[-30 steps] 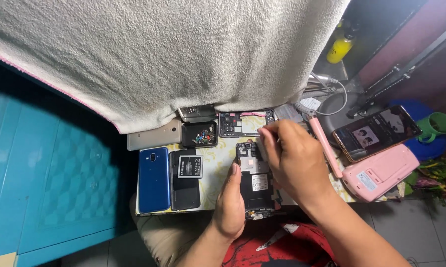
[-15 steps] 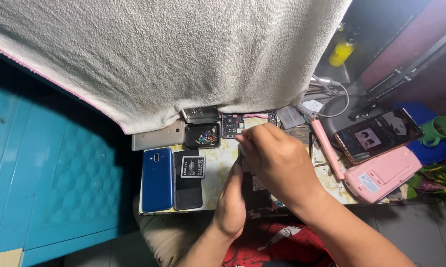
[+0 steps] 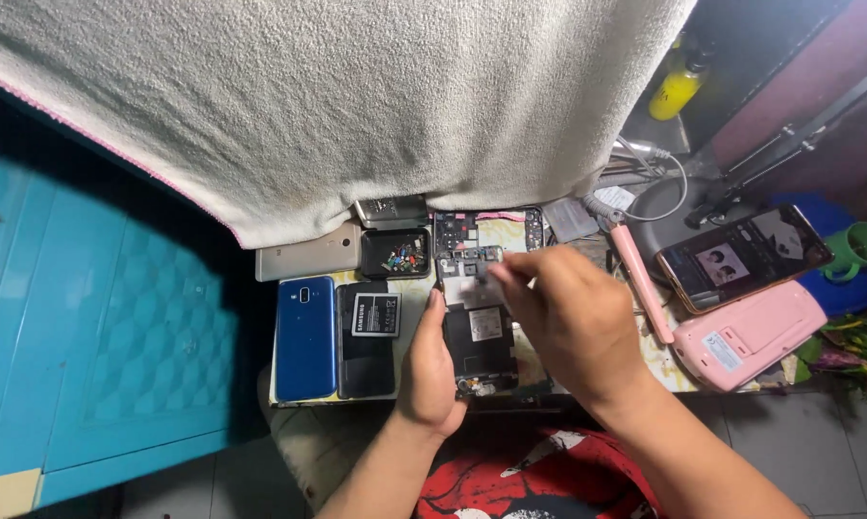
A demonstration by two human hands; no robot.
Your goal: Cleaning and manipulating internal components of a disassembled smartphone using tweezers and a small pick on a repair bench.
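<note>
Two hands share the opened black phone (image 3: 479, 322): left hand (image 3: 432, 370) clamps its nine-o'clock edge steady, right hand (image 3: 568, 322) pinches something at twelve o'clock

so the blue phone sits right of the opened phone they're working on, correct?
No. In the head view the blue phone lies left of the opened phone, with a battery-bearing phone between them. Both hands are on the opened phone.
</note>
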